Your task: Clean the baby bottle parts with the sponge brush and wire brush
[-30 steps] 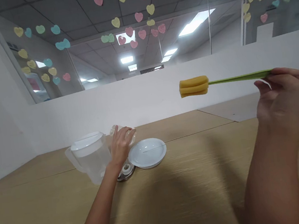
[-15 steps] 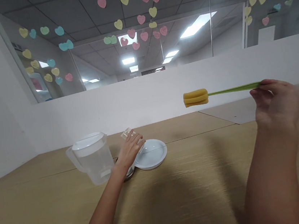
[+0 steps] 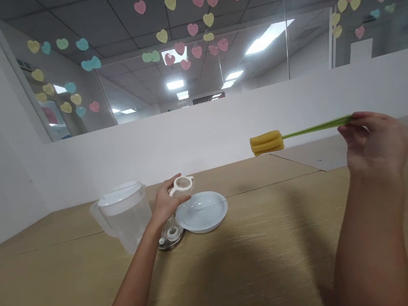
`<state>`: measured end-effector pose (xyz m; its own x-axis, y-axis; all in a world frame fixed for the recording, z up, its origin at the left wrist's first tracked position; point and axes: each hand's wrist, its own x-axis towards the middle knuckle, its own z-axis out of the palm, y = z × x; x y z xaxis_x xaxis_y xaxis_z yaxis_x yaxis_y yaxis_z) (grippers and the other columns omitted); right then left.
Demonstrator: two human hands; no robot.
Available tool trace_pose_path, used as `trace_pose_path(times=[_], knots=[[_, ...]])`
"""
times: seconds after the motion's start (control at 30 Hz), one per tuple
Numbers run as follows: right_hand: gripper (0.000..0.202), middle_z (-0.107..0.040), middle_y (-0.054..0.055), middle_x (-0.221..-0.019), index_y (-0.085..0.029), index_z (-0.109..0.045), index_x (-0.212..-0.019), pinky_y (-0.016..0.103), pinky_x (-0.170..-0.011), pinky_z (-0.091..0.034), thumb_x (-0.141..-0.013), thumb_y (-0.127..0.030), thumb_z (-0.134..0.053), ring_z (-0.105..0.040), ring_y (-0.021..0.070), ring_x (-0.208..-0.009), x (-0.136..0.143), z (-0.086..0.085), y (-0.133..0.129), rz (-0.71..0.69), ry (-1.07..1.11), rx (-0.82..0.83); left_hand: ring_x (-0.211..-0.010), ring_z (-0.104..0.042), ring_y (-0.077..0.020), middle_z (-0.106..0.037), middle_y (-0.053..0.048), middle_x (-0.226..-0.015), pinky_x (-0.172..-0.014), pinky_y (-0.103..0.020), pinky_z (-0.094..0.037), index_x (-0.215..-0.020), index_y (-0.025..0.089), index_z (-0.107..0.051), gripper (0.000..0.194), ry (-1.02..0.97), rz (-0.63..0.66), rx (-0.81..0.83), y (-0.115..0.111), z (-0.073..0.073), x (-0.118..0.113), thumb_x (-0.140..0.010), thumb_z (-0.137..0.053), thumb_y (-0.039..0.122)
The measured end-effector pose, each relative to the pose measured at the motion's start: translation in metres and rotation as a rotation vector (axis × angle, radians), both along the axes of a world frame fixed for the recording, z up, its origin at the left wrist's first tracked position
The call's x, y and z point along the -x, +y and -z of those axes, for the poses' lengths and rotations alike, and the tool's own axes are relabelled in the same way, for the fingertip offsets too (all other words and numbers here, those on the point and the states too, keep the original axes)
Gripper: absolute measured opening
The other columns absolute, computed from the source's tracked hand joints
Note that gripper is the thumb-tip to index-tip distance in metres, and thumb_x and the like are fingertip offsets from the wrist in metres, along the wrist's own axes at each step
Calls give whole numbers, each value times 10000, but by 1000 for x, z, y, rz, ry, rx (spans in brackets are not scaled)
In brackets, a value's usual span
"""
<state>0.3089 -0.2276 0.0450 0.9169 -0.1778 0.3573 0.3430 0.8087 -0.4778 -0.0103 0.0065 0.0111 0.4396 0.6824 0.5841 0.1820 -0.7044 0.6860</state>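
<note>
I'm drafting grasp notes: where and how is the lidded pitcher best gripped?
Probably by its handle, coming from the left of the view: the pitcher stands upright and its handle juts out that way, away from the left hand.

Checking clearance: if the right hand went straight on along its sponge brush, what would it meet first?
Likely the white-ringed container in the left hand: the sponge brush in the right hand points leftward, slightly down, roughly at it. Depth is unclear, so it may miss.
</note>
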Motion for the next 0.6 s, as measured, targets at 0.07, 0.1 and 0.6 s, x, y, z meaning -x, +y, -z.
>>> trace_pose_path(times=[0.07, 0.1, 0.6], knots=[[208, -532, -3, -555, -153, -591, -481, 272, -583, -479, -511, 28, -493, -565, 103, -530, 0, 0, 0, -1, -5, 0, -1071, -514, -231, -567, -69, -1146, -920, -356, -409, -1210, 197, -504, 728, -64, 69, 173, -6, -5, 1, -525, -747, 241], [205, -534, -4, -556, -152, -591, -484, 275, -586, -482, -511, 25, -493, -564, 103, -529, 0, 0, 0, -1, -9, 3, -1072, -516, -228, -563, -73, -1160, -916, -351, -412, -1235, 205, -479, 755, -86, 101, 240, -10, -7, 1, -532, -751, 251], [210, -529, -8, -545, -152, -584, -489, 244, -551, -498, -534, 32, -494, -556, 96, -526, 2, 0, 1, -2, -4, 7, -1028, -541, -239, -535, -88, -1202, -798, -307, -457, -1266, 211, -432, 692, 76, 404, 334, -58, -20, -3, -620, -673, 270]])
